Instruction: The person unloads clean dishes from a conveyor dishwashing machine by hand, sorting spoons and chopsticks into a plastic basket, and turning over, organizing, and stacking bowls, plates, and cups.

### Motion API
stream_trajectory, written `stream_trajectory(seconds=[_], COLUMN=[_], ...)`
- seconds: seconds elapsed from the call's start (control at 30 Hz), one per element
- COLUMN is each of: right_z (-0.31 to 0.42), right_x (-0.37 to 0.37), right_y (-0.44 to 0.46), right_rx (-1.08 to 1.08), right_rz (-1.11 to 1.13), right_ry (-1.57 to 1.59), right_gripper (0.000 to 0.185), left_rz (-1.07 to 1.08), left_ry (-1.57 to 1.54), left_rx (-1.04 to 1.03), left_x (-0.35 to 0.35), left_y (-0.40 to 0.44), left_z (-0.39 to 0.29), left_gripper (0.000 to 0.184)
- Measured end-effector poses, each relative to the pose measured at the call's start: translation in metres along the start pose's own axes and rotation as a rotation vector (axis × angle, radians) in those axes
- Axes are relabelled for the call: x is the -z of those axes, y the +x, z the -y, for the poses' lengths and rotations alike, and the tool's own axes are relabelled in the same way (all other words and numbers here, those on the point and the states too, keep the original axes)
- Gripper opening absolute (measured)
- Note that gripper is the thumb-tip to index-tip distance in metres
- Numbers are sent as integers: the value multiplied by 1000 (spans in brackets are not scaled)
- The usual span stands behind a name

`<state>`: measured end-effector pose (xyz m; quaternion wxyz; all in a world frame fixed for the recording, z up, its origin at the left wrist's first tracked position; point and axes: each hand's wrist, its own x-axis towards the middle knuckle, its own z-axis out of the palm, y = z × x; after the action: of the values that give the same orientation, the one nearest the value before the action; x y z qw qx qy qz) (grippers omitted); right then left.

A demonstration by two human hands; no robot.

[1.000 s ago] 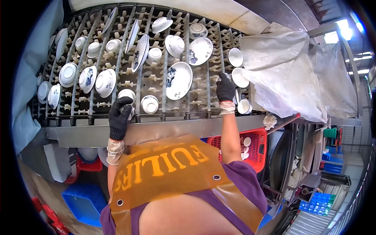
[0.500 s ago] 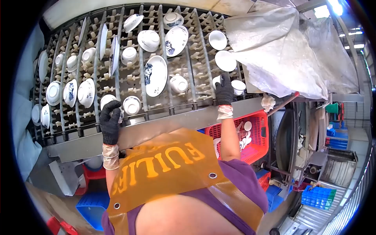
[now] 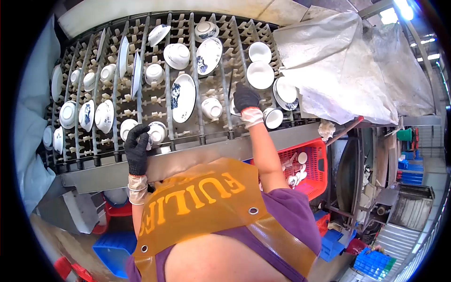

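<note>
From my remote view, my gloved left hand (image 3: 137,149) curls its fingers against a glossy white bowl (image 3: 127,128) on the pegged conveyor (image 3: 155,110), just beside a blue-patterned bowl (image 3: 158,132); I can't tell whether it grips anything. My gloved right hand (image 3: 246,97) bends over a white dish (image 3: 233,109), mostly hidden, its grip unclear too.

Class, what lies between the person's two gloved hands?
Between the left hand and the right hand, the head view shows a white bowl, part of an oval plate and a second bowl.
</note>
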<state>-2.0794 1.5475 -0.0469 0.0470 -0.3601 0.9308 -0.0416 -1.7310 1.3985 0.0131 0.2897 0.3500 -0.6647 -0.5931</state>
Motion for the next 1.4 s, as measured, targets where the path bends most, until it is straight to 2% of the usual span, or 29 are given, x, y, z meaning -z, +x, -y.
stream_trajectory(seconds=[0.07,0.13,0.17,0.2,0.27,0.33,0.4,0.43,0.5,0.53,0.57,0.6,0.67,0.7,0.8,0.87,0.9,0.97,1.0,1.07,1.13,1.2,1.23,1.3,1.33,1.4], right_z=[5,20,15,12,10,7,10,3,-10,-10,-17,-29,-57,-79,-149,-204,-204,-198,-190,-159,-125,-112,-112,-108,-111,-120], right_x=[11,28,2,-11,-21,-11,-4,-7,-16,5,22,37,72,77,68,22,20,14,14,19,35,26,27,31,35,32], right_y=[9,6,10,10,17,28,29,22,14,1,-15,-34,-78,-95,-152,-192,-207,-224,-217,-194,-167,-140,-137,-120,-112,-97], right_rx=[-32,-16,-48,14,-10,21,-88,-58,-45,-29,37,96,-90,-185,-449,-587,-593,-787,-791,-624,-234,80,96,70,105,-49], right_rz=[34,104,-25,-65,34,138,136,-43,-361,-508,-570,-630,-723,-799,-997,-1169,-1169,-1092,-1088,-781,-511,-617,-609,-358,-435,-216], right_ry=[1,-134,-172,-220,-261,-67,17,252,678,801,971,1143,1208,1264,1359,2059,2055,2144,2144,1688,1186,395,403,423,635,1331], right_gripper=[26,15,16,18,26,24,27,27,30,17,13,9,6,7,10,14,14,19,19,30,42,45,45,45,41,38], left_rz=[-42,-52,-63,-68,-65,-49,-57,-35,-50,-58,-47,-58,-25,-24,-53,-75,-94,-116,-118,-119,-119,-165,-178,-216,-235,-268], left_ry=[-90,-74,-62,-64,-2,-46,26,70,19,-38,-30,68,24,88,12,44,13,-18,-50,-69,-1,114,126,131,125,215], left_rx=[39,12,-6,-10,-72,-59,-66,-135,-79,-39,-22,-164,-117,-154,-113,-145,-126,-108,-78,-41,-73,-152,-177,-185,-160,-203], left_x=[-5,-7,-9,-11,-16,-20,-21,-22,-24,-28,-30,-32,-36,-37,-43,-48,-51,-59,-60,-64,-69,-71,-73,-77,-82,-91], left_y=[-2,-1,0,1,-1,-2,4,5,6,4,2,3,1,3,2,1,1,1,2,1,2,1,0,-2,-6,-10], left_z=[-2,5,7,4,-2,5,12,9,16,15,11,13,8,10,11,10,10,9,9,8,4,11,11,9,5,0], left_gripper=[19,20,20,20,20,20,20,19,19,19,19,19,19,18,18,18,17,17,17,17,16,16,17,17,17,17])
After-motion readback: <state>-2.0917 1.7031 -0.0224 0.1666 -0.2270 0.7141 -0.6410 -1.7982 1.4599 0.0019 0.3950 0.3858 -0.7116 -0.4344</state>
